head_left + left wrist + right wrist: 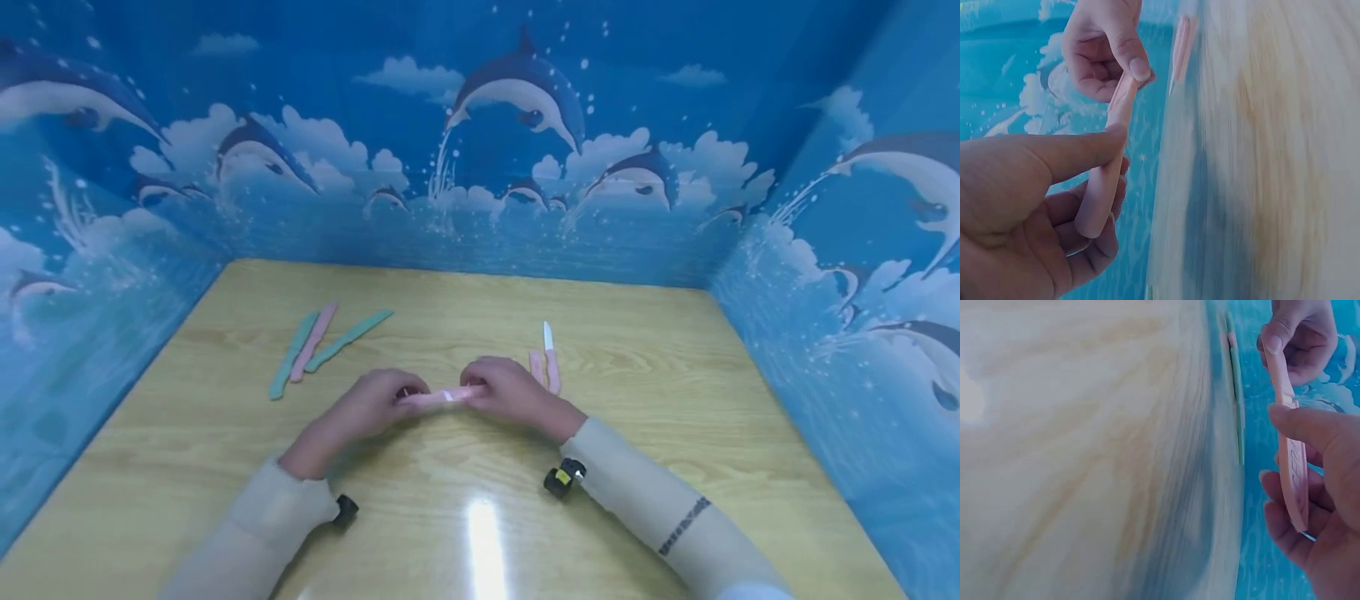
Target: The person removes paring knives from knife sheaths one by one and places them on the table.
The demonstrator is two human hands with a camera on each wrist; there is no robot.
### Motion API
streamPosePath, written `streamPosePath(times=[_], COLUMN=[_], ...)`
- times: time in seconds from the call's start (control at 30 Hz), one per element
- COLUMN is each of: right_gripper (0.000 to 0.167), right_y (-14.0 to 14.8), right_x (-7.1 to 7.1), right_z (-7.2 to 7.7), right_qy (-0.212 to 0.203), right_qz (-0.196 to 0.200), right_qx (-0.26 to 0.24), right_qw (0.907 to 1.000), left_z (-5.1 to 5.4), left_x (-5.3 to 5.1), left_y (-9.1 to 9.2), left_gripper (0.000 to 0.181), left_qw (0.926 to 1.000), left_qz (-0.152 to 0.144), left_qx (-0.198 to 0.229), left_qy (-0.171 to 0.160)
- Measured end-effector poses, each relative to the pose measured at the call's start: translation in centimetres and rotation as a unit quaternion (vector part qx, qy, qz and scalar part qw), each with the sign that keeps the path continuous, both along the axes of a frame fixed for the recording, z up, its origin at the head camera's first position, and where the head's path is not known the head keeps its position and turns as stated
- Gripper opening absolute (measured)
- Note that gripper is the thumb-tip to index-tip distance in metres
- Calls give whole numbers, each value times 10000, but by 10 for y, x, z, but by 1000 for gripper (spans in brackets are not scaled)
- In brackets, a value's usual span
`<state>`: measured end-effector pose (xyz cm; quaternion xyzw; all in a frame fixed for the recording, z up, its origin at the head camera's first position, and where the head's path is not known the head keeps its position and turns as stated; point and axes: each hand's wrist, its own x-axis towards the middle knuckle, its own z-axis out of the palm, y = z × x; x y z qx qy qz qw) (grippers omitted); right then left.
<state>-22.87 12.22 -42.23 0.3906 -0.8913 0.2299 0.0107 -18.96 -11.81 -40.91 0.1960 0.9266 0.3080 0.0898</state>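
In front of me, both hands hold a pink knife with its sheath, slightly above the table. My left hand (pixel 363 408) pinches the smooth rounded pink knife handle (pixel 1100 194) between thumb and fingers. At the other end, my right hand (pixel 513 393) grips the pink sheath (pixel 1297 469), which has raised lettering. A short white bit of blade shows between the hands in the head view. Just past my right hand lie a white-bladed knife (pixel 552 368) with a pink handle and a loose pink sheath (pixel 536 365), side by side.
At the left of the wood-grain table (pixel 420 517) lie two green sheathed knives, one upright-angled (pixel 292 357) and one slanting right (pixel 349 340), with a pink one (pixel 315 340) between them. Blue dolphin-printed walls (pixel 480 225) enclose the table's back and sides.
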Motion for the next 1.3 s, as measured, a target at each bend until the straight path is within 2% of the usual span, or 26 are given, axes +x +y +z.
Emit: streamPosePath(times=[0.13,0.23,0.4,0.53,0.7,0.83,0.97,1.07,1.13,1.2,1.3], right_gripper=[9,9,13,14,20,26,22,11,8,10,12], right_y=[13,20,29,35,40,40,38,37,37,37,36], right_x=[9,15,23,28,32,33,37,41,43,43,43], right_z=[0,-4,-7,-7,-7,-9,-8,-5,-4,-3,-2], right_qy=[-575,-1113,-1937,-2551,-3339,-3851,-4253,-4514,-4624,-4681,-4696], right_qz=[-163,-321,-494,-720,-1234,-1445,-1596,-1588,-1538,-1505,-1509], right_qx=[-422,-650,-1201,-1662,-2181,-2819,-3525,-4015,-4255,-4403,-4459], right_qw=[9973,9911,9724,9498,9087,8668,8181,7809,7626,7512,7469], left_z=[2,1,2,3,4,4,2,2,2,2,2], left_x=[4,6,9,10,11,10,7,6,6,5,5], left_y=[8,12,14,13,11,9,7,7,8,9,10], left_gripper=[18,17,16,16,14,13,22,27,27,27,27], left_qw=[10000,9998,9993,9987,9966,9914,9774,9678,9639,9613,9576], left_qz=[-85,-186,-273,-274,-192,-39,167,329,483,613,790], left_qx=[31,74,233,429,756,1126,1725,2040,2128,2176,2214], left_qy=[32,28,-32,-67,-262,-670,-1213,-1438,-1528,-1578,-1665])
